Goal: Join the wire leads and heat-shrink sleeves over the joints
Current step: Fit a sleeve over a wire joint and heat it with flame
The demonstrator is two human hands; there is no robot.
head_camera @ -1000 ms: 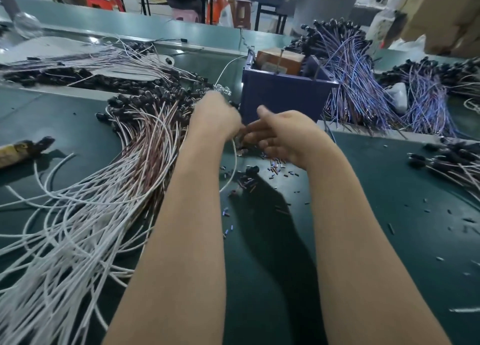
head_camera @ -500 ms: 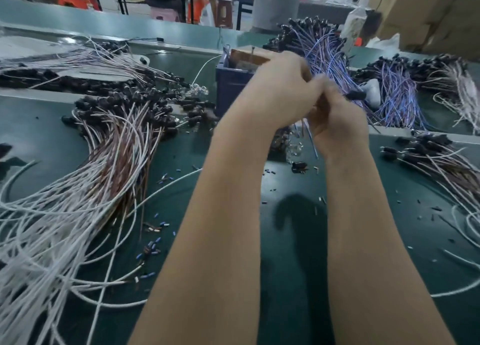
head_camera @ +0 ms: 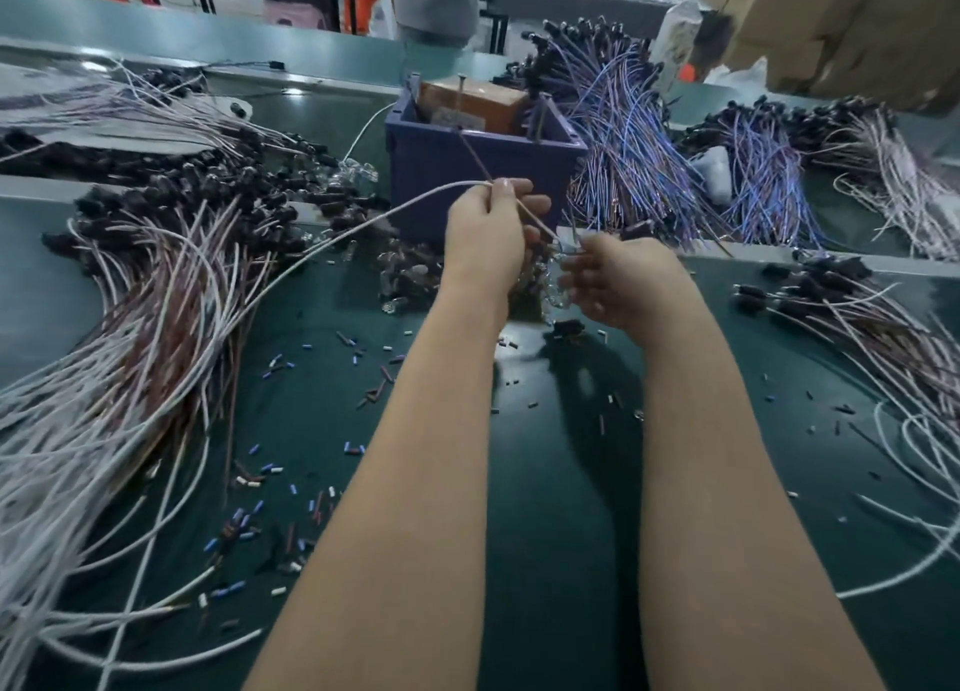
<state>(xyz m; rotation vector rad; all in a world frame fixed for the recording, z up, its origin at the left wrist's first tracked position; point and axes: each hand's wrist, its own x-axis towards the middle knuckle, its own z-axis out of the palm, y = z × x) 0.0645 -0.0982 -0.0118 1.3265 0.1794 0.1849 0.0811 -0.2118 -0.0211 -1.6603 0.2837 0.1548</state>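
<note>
My left hand point(head_camera: 485, 233) pinches a white wire point(head_camera: 332, 238) and a brown wire point(head_camera: 475, 157) together at the fingertips, in front of the blue bin. The white wire arcs left into the big bundle of white and brown leads point(head_camera: 156, 337). My right hand point(head_camera: 618, 279) is just right of it, fingers curled around a small clear part point(head_camera: 558, 290) near the bare wire ends. A heap of small clear and dark parts point(head_camera: 405, 274) lies under the hands. Short heat-shrink sleeve pieces point(head_camera: 270, 482) are scattered on the green mat.
A blue bin point(head_camera: 483, 170) holding a brown box stands behind the hands. Bundles of blue-purple wires point(head_camera: 634, 160) lie to its right, and more white-brown leads point(head_camera: 857, 326) at the right edge. A person stands beyond the bench at the back.
Both hands have come down from in front of the blue-wire bundle to the mat before the bin. The left hand now holds a white and a brown wire pulled from the left bundle.
</note>
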